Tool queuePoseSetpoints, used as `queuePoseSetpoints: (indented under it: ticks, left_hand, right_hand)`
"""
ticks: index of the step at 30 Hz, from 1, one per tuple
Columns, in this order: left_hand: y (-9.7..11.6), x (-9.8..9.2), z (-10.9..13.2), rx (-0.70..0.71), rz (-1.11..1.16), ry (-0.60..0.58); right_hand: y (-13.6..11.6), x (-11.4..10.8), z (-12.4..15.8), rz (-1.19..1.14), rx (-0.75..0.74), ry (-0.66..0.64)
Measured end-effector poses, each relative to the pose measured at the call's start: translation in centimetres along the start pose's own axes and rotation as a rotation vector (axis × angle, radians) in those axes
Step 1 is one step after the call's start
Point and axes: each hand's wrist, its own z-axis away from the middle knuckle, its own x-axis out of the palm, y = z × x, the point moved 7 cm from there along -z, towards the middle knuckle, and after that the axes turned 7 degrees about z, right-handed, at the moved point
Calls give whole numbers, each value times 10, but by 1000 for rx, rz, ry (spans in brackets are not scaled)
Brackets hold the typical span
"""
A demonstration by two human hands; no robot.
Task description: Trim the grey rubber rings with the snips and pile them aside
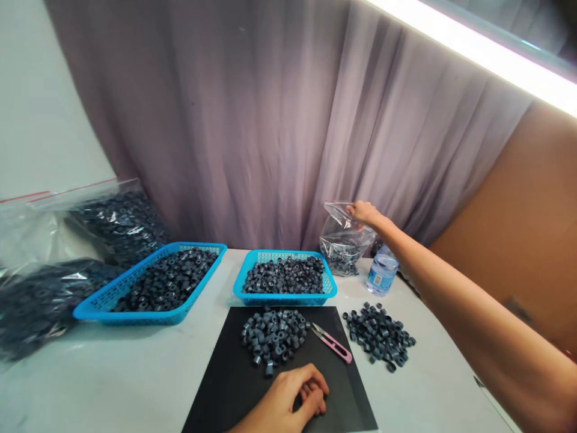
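Note:
My right hand [363,213] is closed on the top edge of a clear zip bag [343,243], which stands behind the table's right side with dark ring-shaped pieces in its bottom. My left hand [297,397] rests on the black mat [219,385] with its fingers curled; whether anything is between them is hidden. Just beyond it lies a pile of dark grey pieces [274,334]. Pink-handled thread snips [333,343] lie to the right of that pile. Another loose pile of pieces [379,334] is on the white table, below my right forearm.
A blue basket [285,297] of dark pieces stands behind the mat, and a second blue basket [169,317] is at the left. Large filled bags [124,225] lie at the far left. A plastic bottle [383,272] stands right of the zip bag, before a grey curtain [252,120].

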Motion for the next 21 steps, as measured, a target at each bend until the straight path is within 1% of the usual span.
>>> queuePoseSetpoints:
  ticks: [3,5,7,9,10,11,12,14,16,18,19,21]
  left_hand:
    - [6,0,3,-38,9,22]
    - [11,1,6,-38,21,35]
    - [15,0,9,-14,8,68]
    - [20,-6,10,55,-63,135]
    - [23,-10,11,107,-123,170]
    - [26,-14,11,167,-194,202]
    - [29,-18,11,224,-271,230]
    - [28,-29,9,273,-415,297]
    - [23,-42,6,262,-538,377]
    - [17,-52,3,263,-651,428]
    - [15,-55,1,275,-694,435]
    - [13,-56,-2,322,-750,415]
  right_hand:
    - [-8,-18,18,2,-16,116]
    - [-16,-28,39,-9,-57,216]
    - [-25,-33,68,-34,-122,324]
    - [-33,-27,105,-64,-197,391]
    - [-37,-21,125,-91,-242,421]
    - [-42,-14,148,-186,-329,468]
    - [-47,-2,171,-286,-416,468]
    - [-58,31,213,-321,-516,381]
    - [-70,65,250,-332,-609,284]
    - [-80,91,278,-326,-660,218]
    - [-83,101,287,-322,-677,192]
    - [-87,114,297,-317,-702,152]
